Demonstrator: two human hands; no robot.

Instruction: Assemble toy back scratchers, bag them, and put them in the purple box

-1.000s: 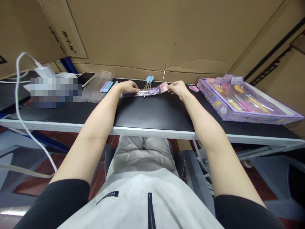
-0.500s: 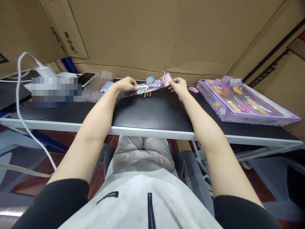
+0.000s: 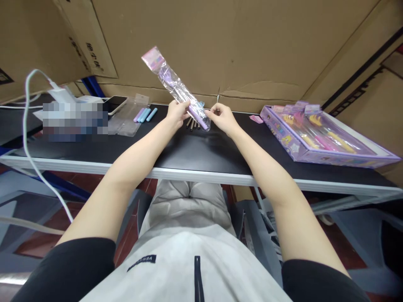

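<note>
A purple back scratcher [image 3: 197, 112] lies inside a long clear plastic bag with a pink header card [image 3: 153, 59]. The bag is tilted, card end up and to the left, handle end low over the table. My left hand [image 3: 178, 113] is closed around the bag's lower half. The fingers of my right hand [image 3: 223, 119] pinch together at the bag's lower right edge. Behind the bag, a light-blue claw-shaped head [image 3: 202, 103] partly shows. Several thin metal rods [image 3: 192, 124] lie on the black table beneath, partly hidden by the bag and hand.
Purple and blue handles [image 3: 145, 115] lie left, beside clear bags [image 3: 126, 121] and a phone [image 3: 116, 104]. At right stands a purple display box [image 3: 292, 147] with several bagged scratchers; a pink card [image 3: 256, 119] lies near it. Cardboard [image 3: 252, 50] walls the back.
The bag has swung from nearly level, card at right, to tilted with the card at upper left. My hands have moved closer together. Another blue handle now shows at left.
</note>
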